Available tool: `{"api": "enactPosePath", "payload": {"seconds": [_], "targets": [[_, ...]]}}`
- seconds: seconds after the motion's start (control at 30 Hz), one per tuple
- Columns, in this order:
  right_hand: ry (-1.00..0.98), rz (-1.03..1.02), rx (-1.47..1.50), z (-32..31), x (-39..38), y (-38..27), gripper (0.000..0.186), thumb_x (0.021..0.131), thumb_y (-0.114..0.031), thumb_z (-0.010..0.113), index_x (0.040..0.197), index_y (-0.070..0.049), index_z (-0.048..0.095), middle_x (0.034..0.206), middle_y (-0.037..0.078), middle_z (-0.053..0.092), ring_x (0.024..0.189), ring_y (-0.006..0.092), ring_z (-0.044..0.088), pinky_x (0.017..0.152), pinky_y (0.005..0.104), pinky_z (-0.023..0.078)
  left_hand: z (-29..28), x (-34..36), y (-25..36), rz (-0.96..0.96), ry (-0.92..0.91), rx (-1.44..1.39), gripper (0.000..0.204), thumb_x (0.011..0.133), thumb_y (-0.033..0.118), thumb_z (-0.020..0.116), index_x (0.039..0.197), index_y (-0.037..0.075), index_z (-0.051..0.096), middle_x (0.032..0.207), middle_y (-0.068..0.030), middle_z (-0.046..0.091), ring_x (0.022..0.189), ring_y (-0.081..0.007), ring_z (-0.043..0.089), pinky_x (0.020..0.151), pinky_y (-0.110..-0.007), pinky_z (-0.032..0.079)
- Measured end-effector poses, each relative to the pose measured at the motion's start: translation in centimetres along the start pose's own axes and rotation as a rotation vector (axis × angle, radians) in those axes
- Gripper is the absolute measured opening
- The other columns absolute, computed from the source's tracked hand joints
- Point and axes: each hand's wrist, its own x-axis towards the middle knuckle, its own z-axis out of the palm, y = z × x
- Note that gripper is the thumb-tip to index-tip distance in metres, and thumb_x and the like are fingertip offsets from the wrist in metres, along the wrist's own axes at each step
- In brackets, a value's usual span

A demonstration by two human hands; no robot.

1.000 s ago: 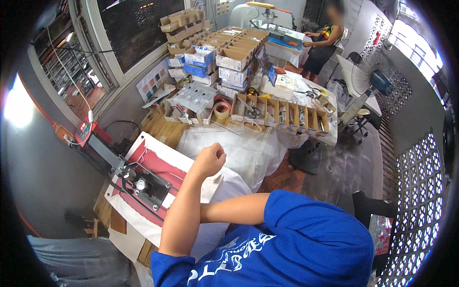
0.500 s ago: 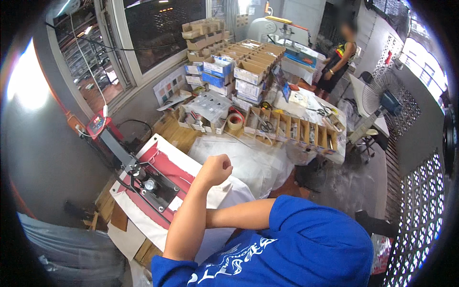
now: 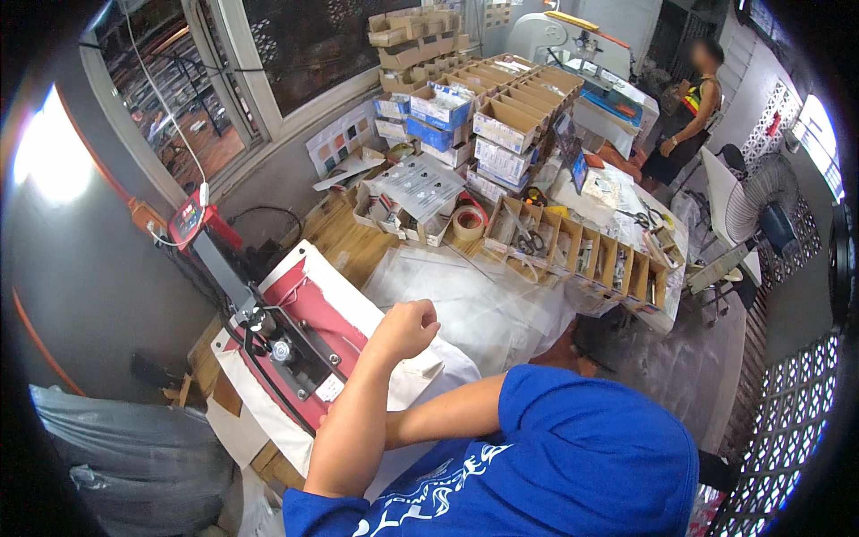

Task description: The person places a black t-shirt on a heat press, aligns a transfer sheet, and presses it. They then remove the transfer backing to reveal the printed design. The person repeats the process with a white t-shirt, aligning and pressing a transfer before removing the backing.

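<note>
My left hand (image 3: 407, 331) is curled into a loose fist above a white cloth (image 3: 420, 371), with nothing visible in it. My right forearm (image 3: 452, 413) crosses under the left one. The left forearm hides nearly all of my right hand, which is close to the near edge of a heat press (image 3: 282, 345). Black metal fittings sit on top of the press, and a red control box (image 3: 192, 219) stands at its back. Reddish-pink material (image 3: 304, 291) lies around the fittings, with white fabric (image 3: 309, 259) showing past its edges.
Beyond my left hand, clear plastic sheeting (image 3: 447, 291) covers the table. Tape rolls (image 3: 467, 222), a divided cardboard tray (image 3: 573, 251) with scissors, and stacked cardboard boxes (image 3: 501, 125) stand farther back. A fan (image 3: 761, 206) and another person (image 3: 693, 116) are at the right.
The view has shifted, so the background sits farther right and the table's far part slightly lower. My left hand stays curled, slightly lower in the picture; the arms remain crossed.
</note>
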Motion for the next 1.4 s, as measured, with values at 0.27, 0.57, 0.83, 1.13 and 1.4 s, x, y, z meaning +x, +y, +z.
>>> {"api": "enactPosePath", "payload": {"seconds": [0.27,0.57,0.83,1.13,1.4], "targets": [[-0.003,-0.009,-0.071,0.3,-0.4,-0.3,0.047,0.101,-0.034,0.047,0.142,-0.011,0.05,0.139,0.015,0.055,0.122,0.0332,0.055,0.104,0.0511,0.043,0.6,0.2,-0.7,0.004,-0.034,-0.037,0.015,0.081,0.015,0.068,0.088,0.002,0.068,0.081,-0.0188,0.071,0.078,-0.0369,0.069,0.072,-0.044,0.054],[-0.105,0.053,-0.251,-0.5,0.1,-1.4,0.051,0.099,-0.038,0.045,0.142,-0.011,0.049,0.138,0.018,0.055,0.117,0.0378,0.057,0.099,0.0542,0.045,1.6,-0.2,1.0,0.171,-0.061,-0.033,0.014,0.082,0.014,0.068,0.087,0.001,0.065,0.078,-0.0174,0.07,0.073,-0.0326,0.068,0.068,-0.041,0.053],[-0.323,0.168,-0.09,-5.9,5.3,-1.9,0.038,0.092,-0.036,0.054,0.114,-0.006,0.063,0.108,0.017,0.064,0.1,0.0353,0.063,0.084,0.049,0.048,2.5,-1.4,1.3,0.095,-0.276,0.125,0.025,0.08,0.021,0.068,0.094,0.0,0.073,0.1,-0.0244,0.072,0.098,-0.0408,0.069,0.083,-0.049,0.055],[-0.561,0.159,-0.025,-10.2,8.0,-2.0,0.037,0.09,-0.035,0.054,0.108,-0.003,0.063,0.097,0.015,0.063,0.086,0.0317,0.063,0.074,0.0459,0.046,2.4,-1.9,1.3,0.028,-0.339,0.247,0.026,0.078,0.017,0.07,0.098,0.0,0.076,0.106,-0.021,0.074,0.1,-0.0354,0.071,0.085,-0.045,0.057],[-0.529,0.152,0.019,-10.6,7.8,-1.7,0.042,0.089,-0.034,0.057,0.116,-0.002,0.061,0.102,0.016,0.064,0.089,0.0319,0.063,0.075,0.0447,0.046,2.1,-1.5,1.6,-0.04,-0.256,0.234,0.031,0.088,0.031,0.073,0.096,0.001,0.076,0.103,-0.0195,0.074,0.097,-0.0365,0.072,0.08,-0.047,0.057]]}}
